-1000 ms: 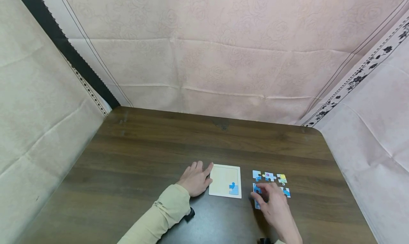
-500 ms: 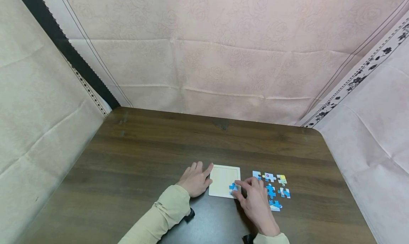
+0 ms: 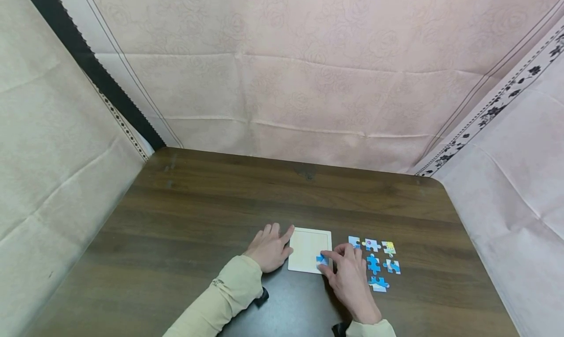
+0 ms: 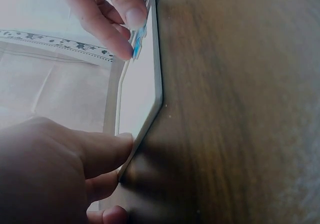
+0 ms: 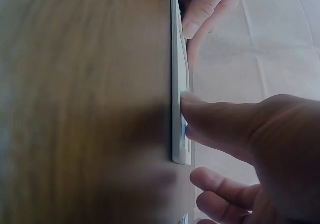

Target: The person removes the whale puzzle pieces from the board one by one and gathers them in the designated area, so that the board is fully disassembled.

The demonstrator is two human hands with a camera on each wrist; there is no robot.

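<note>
A cream puzzle board (image 3: 304, 246) lies flat on the table. My left hand (image 3: 270, 249) rests at its left side, the index finger extended to the upper left corner and the thumb at the left edge. A blue puzzle piece (image 3: 321, 260) sits in the lower right of the board. My right hand (image 3: 352, 276) pinches it, thumb at the near side and index finger at the far side. In the left wrist view, a sliver of the blue piece (image 4: 137, 48) shows by those fingertips. My right hand hides much of the piece.
Several loose puzzle pieces (image 3: 373, 263) lie in rows right of the board, partly hidden behind my right hand. The brown wooden table (image 3: 211, 200) is bordered by pale cloth hangings (image 3: 286, 82) at the back and both sides.
My right hand has moved left from the loose pieces onto the blue piece on the board, then shifted slightly further left. The left hand and the board have hardly moved.
</note>
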